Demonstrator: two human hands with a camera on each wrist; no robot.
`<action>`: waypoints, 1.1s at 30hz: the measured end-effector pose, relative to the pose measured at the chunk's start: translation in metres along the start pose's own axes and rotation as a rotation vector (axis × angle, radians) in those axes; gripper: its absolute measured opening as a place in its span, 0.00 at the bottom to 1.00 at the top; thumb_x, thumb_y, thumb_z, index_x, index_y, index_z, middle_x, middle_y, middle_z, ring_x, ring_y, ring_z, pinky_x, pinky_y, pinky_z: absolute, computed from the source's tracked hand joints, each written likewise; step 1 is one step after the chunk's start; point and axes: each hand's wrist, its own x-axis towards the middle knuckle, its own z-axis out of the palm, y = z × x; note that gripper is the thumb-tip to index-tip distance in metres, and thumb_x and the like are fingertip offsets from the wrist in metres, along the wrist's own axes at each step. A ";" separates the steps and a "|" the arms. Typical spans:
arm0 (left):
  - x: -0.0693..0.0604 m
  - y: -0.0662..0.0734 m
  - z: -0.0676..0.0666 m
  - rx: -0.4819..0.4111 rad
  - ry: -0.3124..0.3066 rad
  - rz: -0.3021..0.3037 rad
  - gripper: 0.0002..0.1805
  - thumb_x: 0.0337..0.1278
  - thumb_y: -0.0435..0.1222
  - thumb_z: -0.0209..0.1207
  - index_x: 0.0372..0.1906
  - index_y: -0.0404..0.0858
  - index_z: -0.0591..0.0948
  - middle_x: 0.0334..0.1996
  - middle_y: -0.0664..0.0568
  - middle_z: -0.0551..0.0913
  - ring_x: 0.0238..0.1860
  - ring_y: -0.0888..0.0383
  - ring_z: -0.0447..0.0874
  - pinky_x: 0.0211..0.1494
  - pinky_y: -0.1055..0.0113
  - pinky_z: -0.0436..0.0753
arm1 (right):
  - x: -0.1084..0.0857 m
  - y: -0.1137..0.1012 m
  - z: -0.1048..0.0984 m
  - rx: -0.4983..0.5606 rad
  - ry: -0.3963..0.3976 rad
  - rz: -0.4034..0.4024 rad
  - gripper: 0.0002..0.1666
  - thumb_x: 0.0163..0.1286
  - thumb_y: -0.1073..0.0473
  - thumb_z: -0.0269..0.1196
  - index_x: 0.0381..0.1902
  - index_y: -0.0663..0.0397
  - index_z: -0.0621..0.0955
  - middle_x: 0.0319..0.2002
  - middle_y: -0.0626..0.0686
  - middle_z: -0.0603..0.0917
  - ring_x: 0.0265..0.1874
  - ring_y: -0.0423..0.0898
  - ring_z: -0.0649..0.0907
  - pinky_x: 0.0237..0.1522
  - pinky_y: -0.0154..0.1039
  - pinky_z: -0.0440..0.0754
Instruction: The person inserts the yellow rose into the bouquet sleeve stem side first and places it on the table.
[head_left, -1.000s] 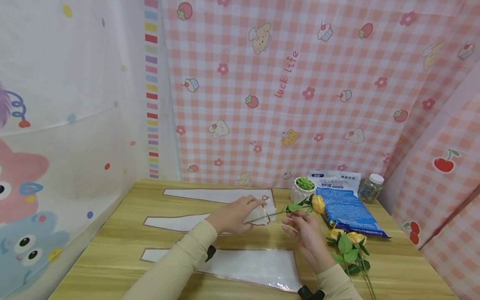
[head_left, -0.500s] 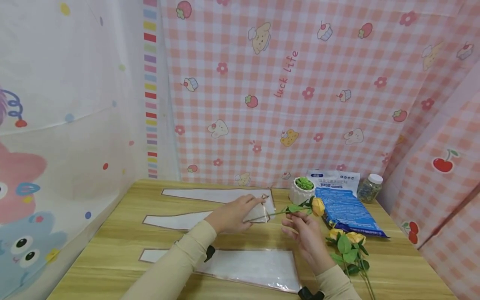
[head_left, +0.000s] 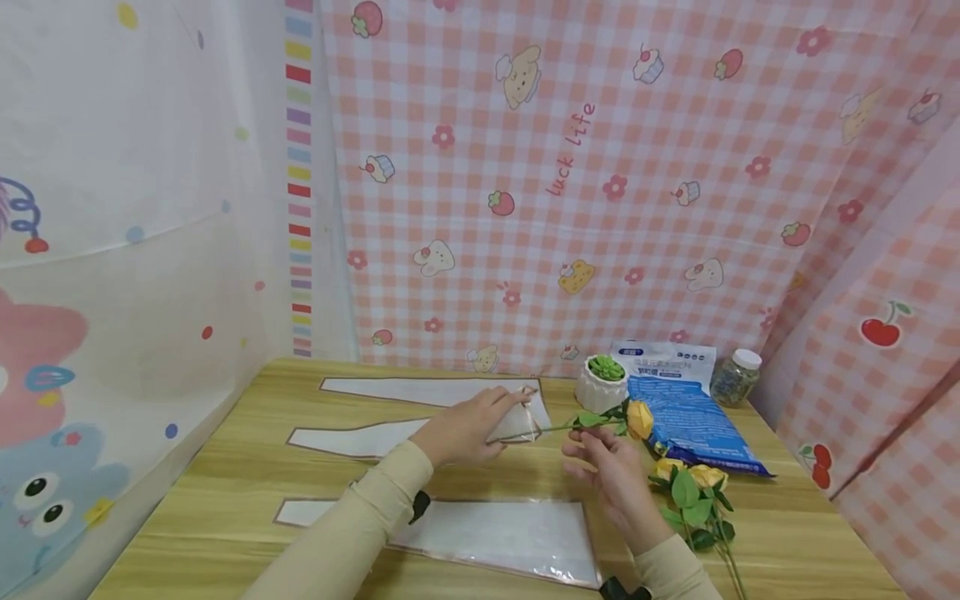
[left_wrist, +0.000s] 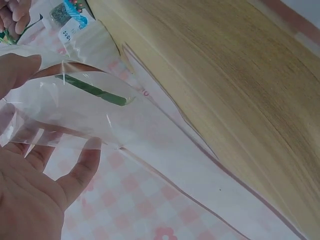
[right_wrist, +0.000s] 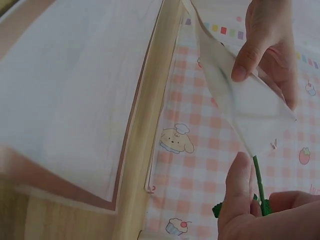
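Note:
In the head view my left hand [head_left: 465, 429] grips the wide end of a clear-and-white flower sleeve [head_left: 514, 430] with a brown border. The left wrist view shows the fingers spreading its mouth [left_wrist: 85, 67], with a green stem end [left_wrist: 92, 91] inside. My right hand [head_left: 613, 479] pinches the stem of a yellow rose [head_left: 640, 419] near its leaves; the bloom points right. In the right wrist view the stem [right_wrist: 258, 171] runs from the right fingers into the sleeve [right_wrist: 220, 92].
Two more sleeves, one at the back [head_left: 420, 389] and one in front [head_left: 517, 533], lie flat on the wooden table [head_left: 217, 467]. On the right are more yellow roses [head_left: 697, 492], a blue-and-white bag [head_left: 693, 421], a potted succulent [head_left: 602, 382] and a lidded jar [head_left: 737, 379].
The rose has dipped slightly, and its stem lies more level at the sleeve's mouth. Both hands stay in nearly the same place.

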 end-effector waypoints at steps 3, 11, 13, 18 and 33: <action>0.000 -0.001 0.000 -0.005 -0.003 -0.002 0.45 0.62 0.41 0.68 0.79 0.44 0.59 0.62 0.47 0.74 0.59 0.54 0.77 0.60 0.62 0.81 | -0.001 -0.002 -0.003 -0.036 -0.040 0.003 0.22 0.81 0.63 0.50 0.66 0.72 0.67 0.51 0.53 0.81 0.42 0.42 0.85 0.45 0.39 0.87; -0.001 -0.004 -0.001 -0.011 0.002 -0.013 0.45 0.61 0.40 0.69 0.79 0.45 0.58 0.63 0.47 0.74 0.60 0.54 0.77 0.60 0.62 0.81 | -0.003 -0.004 -0.015 -0.143 -0.105 0.041 0.26 0.80 0.63 0.51 0.69 0.74 0.65 0.59 0.63 0.77 0.45 0.45 0.84 0.46 0.40 0.87; -0.002 -0.004 -0.002 -0.015 0.002 -0.013 0.45 0.61 0.39 0.69 0.79 0.45 0.58 0.63 0.46 0.74 0.60 0.53 0.77 0.61 0.61 0.81 | -0.004 -0.004 -0.022 -0.201 -0.176 0.059 0.27 0.80 0.62 0.53 0.68 0.76 0.66 0.58 0.64 0.78 0.46 0.47 0.84 0.45 0.41 0.87; -0.002 -0.004 -0.004 -0.012 0.004 -0.003 0.44 0.61 0.39 0.68 0.78 0.43 0.59 0.64 0.45 0.73 0.61 0.52 0.77 0.62 0.60 0.80 | -0.004 -0.009 -0.050 -0.359 -0.428 0.123 0.26 0.79 0.61 0.55 0.64 0.78 0.70 0.49 0.60 0.83 0.44 0.47 0.85 0.43 0.43 0.87; -0.004 -0.006 -0.005 0.002 -0.005 0.010 0.43 0.63 0.41 0.68 0.78 0.43 0.60 0.64 0.46 0.74 0.61 0.52 0.77 0.63 0.60 0.80 | -0.001 -0.051 -0.097 -0.537 -0.130 0.040 0.31 0.84 0.60 0.45 0.78 0.69 0.55 0.67 0.75 0.67 0.58 0.59 0.80 0.49 0.48 0.86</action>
